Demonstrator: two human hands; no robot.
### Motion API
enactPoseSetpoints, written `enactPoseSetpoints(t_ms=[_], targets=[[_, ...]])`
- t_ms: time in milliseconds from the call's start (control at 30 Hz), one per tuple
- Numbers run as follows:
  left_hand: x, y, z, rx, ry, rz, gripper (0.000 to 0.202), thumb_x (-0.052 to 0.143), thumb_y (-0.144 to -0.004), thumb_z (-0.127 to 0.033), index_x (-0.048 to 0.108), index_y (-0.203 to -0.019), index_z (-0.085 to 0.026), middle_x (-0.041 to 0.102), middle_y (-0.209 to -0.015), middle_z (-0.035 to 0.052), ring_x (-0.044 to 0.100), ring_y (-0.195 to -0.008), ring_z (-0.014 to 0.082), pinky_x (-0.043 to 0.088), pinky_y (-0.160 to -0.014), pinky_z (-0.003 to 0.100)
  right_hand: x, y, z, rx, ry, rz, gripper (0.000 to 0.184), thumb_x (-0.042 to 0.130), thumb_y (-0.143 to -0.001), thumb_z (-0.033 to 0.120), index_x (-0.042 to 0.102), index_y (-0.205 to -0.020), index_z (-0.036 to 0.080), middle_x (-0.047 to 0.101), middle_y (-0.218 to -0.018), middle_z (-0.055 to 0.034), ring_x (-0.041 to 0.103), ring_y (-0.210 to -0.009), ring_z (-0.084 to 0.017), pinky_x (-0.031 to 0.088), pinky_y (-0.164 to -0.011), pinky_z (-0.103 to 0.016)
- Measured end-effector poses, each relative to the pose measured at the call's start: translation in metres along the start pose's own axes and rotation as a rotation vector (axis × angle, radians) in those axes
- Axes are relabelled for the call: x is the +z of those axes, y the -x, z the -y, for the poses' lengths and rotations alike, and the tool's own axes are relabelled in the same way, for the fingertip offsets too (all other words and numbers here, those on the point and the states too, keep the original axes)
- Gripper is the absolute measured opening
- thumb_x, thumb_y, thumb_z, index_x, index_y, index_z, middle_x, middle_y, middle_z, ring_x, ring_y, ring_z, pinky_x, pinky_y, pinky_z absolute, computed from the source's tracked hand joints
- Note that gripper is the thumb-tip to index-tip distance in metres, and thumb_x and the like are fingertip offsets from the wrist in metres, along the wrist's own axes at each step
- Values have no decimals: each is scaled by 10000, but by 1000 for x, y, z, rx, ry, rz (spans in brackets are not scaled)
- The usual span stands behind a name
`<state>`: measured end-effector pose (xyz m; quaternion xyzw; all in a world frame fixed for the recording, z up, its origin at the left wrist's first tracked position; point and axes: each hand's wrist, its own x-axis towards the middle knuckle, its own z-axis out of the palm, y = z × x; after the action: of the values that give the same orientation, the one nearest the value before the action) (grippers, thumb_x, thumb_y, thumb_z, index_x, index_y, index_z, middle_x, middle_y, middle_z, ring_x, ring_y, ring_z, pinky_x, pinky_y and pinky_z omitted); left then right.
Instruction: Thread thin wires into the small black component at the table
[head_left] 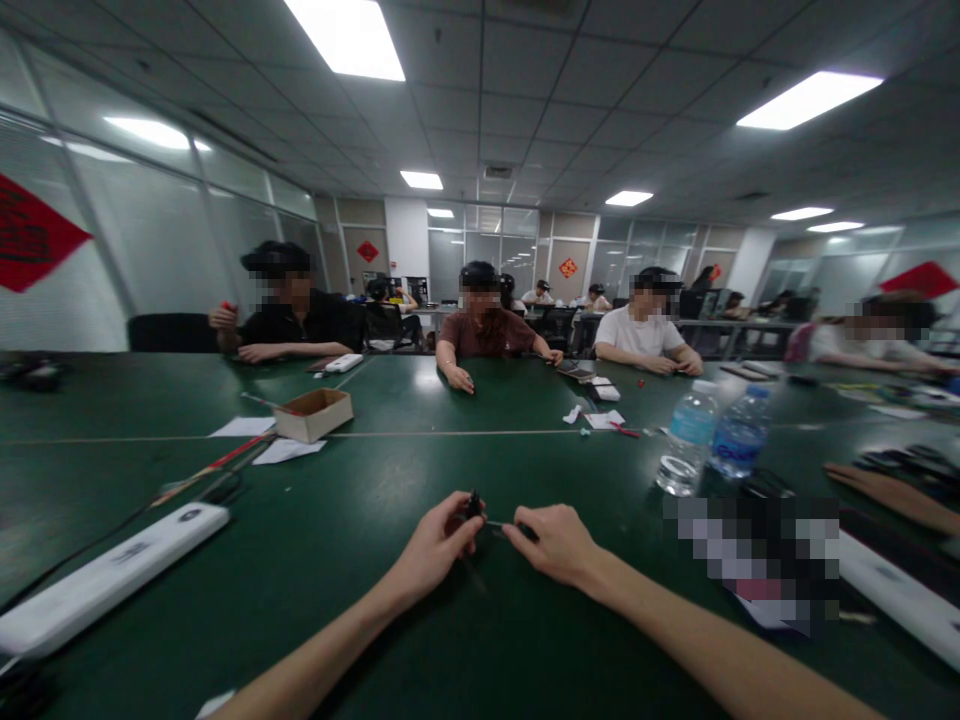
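Observation:
Small and black, a part (474,504) sits pinched between the thumb and fingers of my left hand (439,540); its kind is too small to make out. Facing it, my right hand (559,542) is closed round a thin screwdriver-like tool (495,525), whose slim shaft points left toward the black part. The fingers hide most of its dark handle. Tool tip and part are very close; whether they touch I cannot tell. Both hands are just above the green table (360,600).
Power strips (120,575) lie left and right. Two water bottles (686,440) stand right of my hands, beside a blurred patch. A cardboard box (315,415) with papers is ahead left. Paper scraps (604,420) lie farther off. Several people (491,335) sit across the table.

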<state>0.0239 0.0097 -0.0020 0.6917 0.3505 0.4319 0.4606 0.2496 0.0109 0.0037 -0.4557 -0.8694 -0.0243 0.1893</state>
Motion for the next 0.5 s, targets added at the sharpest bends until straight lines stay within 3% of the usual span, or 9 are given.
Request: enactPoseSetpoints(t_ms=[500], targets=[[-3, 0, 2, -23, -6, 51, 320, 537, -878, -429, 569, -1019, -144, 617, -918, 70, 599, -728, 169, 450, -633, 254, -2, 1, 2, -19, 115, 41, 458, 281, -992, 504, 588, -840, 198, 622, -674, -18, 545, -570, -136, 237, -551, -253]])
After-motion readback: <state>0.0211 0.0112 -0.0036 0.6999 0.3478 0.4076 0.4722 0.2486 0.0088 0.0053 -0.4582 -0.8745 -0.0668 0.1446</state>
